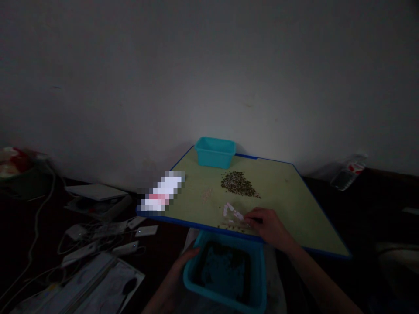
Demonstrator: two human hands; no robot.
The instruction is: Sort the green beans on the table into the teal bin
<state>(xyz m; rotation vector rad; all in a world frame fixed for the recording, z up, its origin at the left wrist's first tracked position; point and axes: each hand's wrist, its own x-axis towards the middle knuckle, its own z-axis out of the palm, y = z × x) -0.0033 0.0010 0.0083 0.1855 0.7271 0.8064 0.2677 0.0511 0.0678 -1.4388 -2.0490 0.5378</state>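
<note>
My left hand (185,261) grips the left rim of a turquoise plastic bin (225,295) that sits at my lap, below the table's front edge. Dark small bits cling around the bin's floor and inner walls. On the pale yellow table (281,213), my right hand (263,222) is closed with thumb and fingers together, close to the front edge. What lies in its fingertips is too small and dark to tell. Just left of those fingers are small white-and-pink paper pieces (237,214). A few brown grains (233,227) lie along the edge there.
Farther back spreads a pile of brown seed-like grains (238,183), with a small pale heap (207,195) to its left. Another turquoise bin (214,158) stands near the wall. A lit, blurred screen (163,192) lies at the table's left. Tangled cables and chargers (98,237) cover the left side.
</note>
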